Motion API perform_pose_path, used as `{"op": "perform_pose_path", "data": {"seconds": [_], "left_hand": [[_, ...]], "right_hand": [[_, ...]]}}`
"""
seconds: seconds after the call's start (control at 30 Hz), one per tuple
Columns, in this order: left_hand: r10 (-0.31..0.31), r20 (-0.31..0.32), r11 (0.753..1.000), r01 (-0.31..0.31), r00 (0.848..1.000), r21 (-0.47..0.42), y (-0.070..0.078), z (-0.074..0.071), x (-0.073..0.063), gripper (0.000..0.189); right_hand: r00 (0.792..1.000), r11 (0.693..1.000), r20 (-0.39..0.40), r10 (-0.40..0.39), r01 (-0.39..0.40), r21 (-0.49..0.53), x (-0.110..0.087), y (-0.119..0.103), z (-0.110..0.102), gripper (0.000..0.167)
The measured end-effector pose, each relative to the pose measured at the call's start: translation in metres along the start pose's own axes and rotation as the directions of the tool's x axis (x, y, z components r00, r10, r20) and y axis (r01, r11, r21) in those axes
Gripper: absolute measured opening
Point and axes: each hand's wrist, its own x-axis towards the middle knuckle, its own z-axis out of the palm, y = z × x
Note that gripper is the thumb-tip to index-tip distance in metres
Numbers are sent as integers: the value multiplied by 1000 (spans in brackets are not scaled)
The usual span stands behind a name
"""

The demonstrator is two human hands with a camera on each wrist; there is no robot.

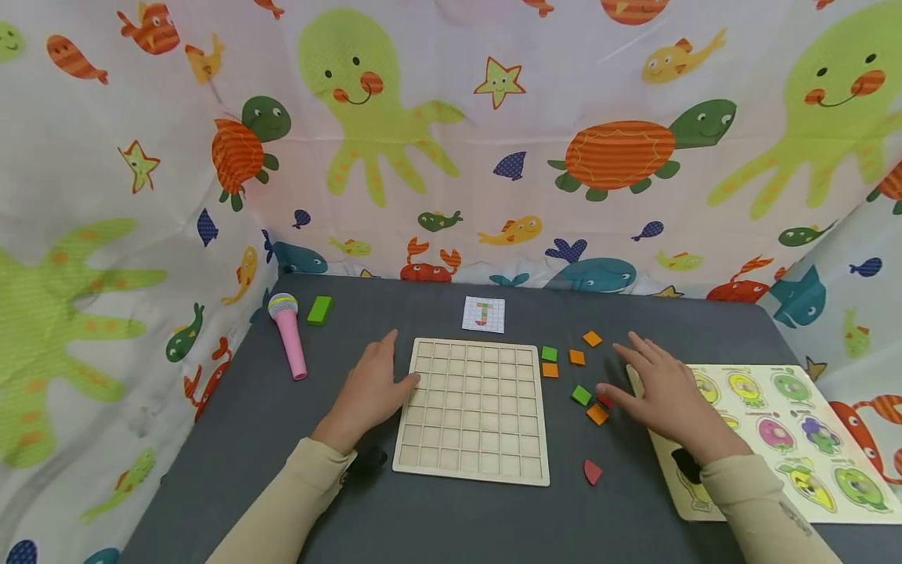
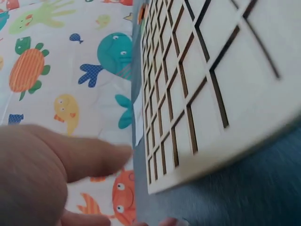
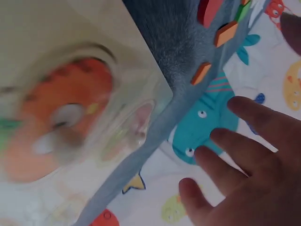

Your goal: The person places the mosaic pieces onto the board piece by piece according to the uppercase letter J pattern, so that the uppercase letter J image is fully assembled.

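A pale wooden grid board [image 1: 470,409] with empty square cells lies in the middle of the dark table. My left hand [image 1: 368,389] is beside its left edge, fingers extended and thumb tip right at the rim in the head view. Over the upper left corner of a fruit puzzle board [image 1: 768,470] hovers my right hand [image 1: 665,399], its fingers spread and holding nothing. Just left of it lie several small tiles, among them a green tile [image 1: 581,395], an orange tile [image 1: 597,414] and a red piece [image 1: 604,398] partly hidden by the thumb.
Behind the grid board is a small card [image 1: 483,314] with a coloured J pattern. A pink toy microphone [image 1: 289,337] and a green block [image 1: 319,310] lie at the back left. A red rounded piece [image 1: 592,471] sits nearer the front. A sea-animal curtain [image 1: 451,157] encloses the table.
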Motion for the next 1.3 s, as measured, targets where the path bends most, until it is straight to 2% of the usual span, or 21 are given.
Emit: {"op": "perform_pose_path", "data": {"seconds": [0.13, 0.27, 0.5, 0.8, 1.13, 1.3], "left_hand": [[-26, 7, 999, 25, 1000, 38, 5, 4, 3, 78], [-31, 23, 997, 29, 999, 67, 5, 4, 0, 63], [-56, 109, 998, 55, 992, 5, 4, 6, 0, 56], [-107, 199, 985, 132, 974, -114, -1, 5, 6, 63], [-91, 293, 955, 167, 952, -246, -13, 0, 14, 71], [-84, 313, 943, 177, 946, -283, -16, -2, 13, 73]], "right_hand": [[999, 999, 29, -19, 18, 33, 30, 3, 1, 74], [999, 997, 54, -2, -2, 80, 54, 5, 3, 60], [995, 997, 97, 22, -29, 73, 82, 6, 2, 48], [989, 987, 90, 114, -123, 107, 93, 11, 6, 41], [979, 968, 119, 166, -185, 172, 97, 13, 5, 38], [980, 969, 124, 157, -178, 174, 94, 4, 4, 37]]}}
